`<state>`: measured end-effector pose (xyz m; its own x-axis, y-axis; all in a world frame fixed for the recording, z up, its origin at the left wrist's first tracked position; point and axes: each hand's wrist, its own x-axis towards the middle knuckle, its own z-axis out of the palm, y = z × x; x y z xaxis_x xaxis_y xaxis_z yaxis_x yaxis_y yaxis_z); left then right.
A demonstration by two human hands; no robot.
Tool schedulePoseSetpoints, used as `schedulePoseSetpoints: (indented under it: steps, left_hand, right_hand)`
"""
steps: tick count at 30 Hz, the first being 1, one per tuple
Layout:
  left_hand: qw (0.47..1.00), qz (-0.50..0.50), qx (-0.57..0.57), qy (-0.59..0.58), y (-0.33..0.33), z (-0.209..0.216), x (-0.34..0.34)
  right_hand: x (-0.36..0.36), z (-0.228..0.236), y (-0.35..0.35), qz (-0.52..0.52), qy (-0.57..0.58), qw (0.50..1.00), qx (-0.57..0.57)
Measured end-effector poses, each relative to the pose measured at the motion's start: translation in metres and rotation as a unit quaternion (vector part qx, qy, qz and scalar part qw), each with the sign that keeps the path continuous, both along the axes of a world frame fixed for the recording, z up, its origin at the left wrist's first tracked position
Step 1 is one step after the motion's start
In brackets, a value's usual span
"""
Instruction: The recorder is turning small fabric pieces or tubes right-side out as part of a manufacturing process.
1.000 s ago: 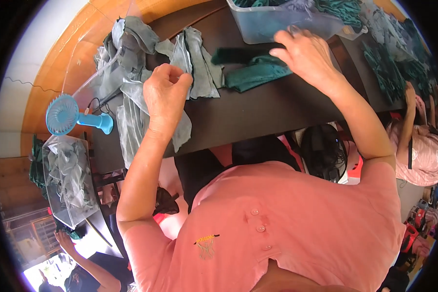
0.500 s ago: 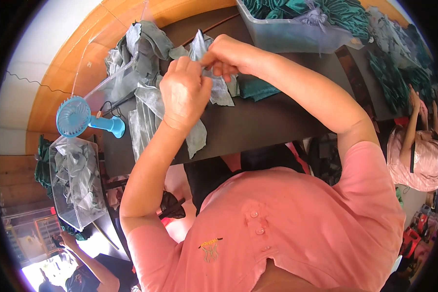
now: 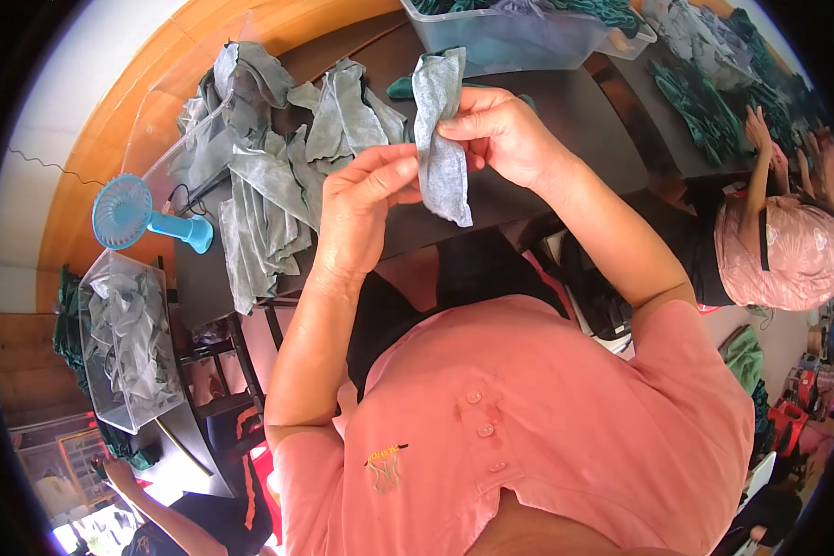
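Observation:
A long grey-green fabric strip hangs upright between my hands above the dark table. My left hand pinches its left edge about halfway down. From the other side my right hand grips it, thumb lying over its face. Grey-green fabric pieces lie loosely piled just beyond my left hand. More strips drape toward the table's near edge on the left. Behind my right hand, part of a dark green cloth shows on the table, mostly hidden.
A clear bin of green fabric stands at the back. A blue hand fan lies at the left, near another clear bin of grey fabric. Co-workers sit at right and lower left. Green bundles lie at the far right.
My hands have moved right and apart, and the fabric strip now hangs between them, away from the pile. My view has shifted slightly right.

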<state>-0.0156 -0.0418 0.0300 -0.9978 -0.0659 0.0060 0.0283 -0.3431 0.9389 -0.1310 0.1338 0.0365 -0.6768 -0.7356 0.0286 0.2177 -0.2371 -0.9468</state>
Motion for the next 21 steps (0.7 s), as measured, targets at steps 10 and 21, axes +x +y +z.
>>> schedulePoseSetpoints:
  steps: [10, 21]
  left_hand:
    - [0.946, 0.236, -0.220, 0.031, 0.019, -0.017, 0.012]
    - [0.919, 0.229, -0.287, 0.139, 0.053, -0.018, 0.015]
  right_hand:
    - [0.024, -0.004, 0.003, -0.091, 0.026, 0.995, 0.005]
    - [0.047, -0.002, -0.006, -0.168, 0.065, 0.983, 0.045]
